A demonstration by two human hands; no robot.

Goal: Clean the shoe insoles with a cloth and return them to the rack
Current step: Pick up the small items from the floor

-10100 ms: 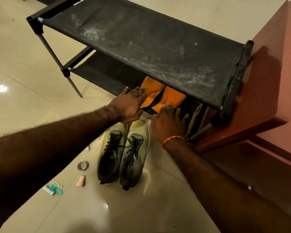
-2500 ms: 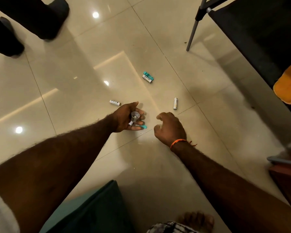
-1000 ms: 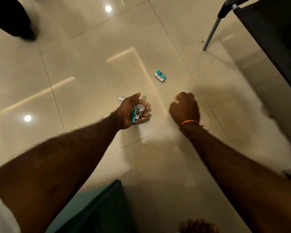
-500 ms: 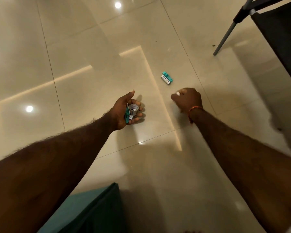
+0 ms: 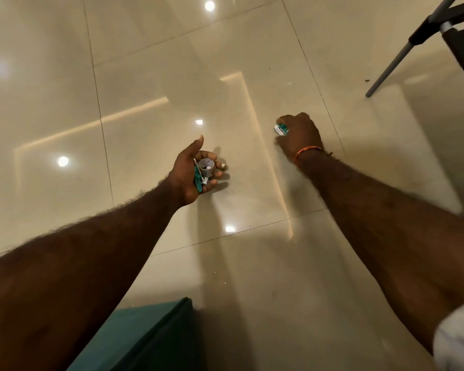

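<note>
While your right hand (image 5: 299, 135) pinches a teal-and-white packet (image 5: 281, 129) off the floor (image 5: 145, 76) near the rack leg (image 5: 394, 64), your left hand (image 5: 196, 171) cups a tape roll (image 5: 207, 168); next, likely clear these away.

Both forearms were bare from wrist to the frame's lower edge, and both carried fine hair along their outer edges. The left hand (image 5: 192, 174) wore no ring or band that showed. The right hand (image 5: 300, 135) had a thin orange thread bracelet (image 5: 307, 151) tied around its wrist, with a short loose end sticking out at the outer side. A white short sleeve edge (image 5: 458, 341) covered the right upper arm at the lower right corner.
</note>
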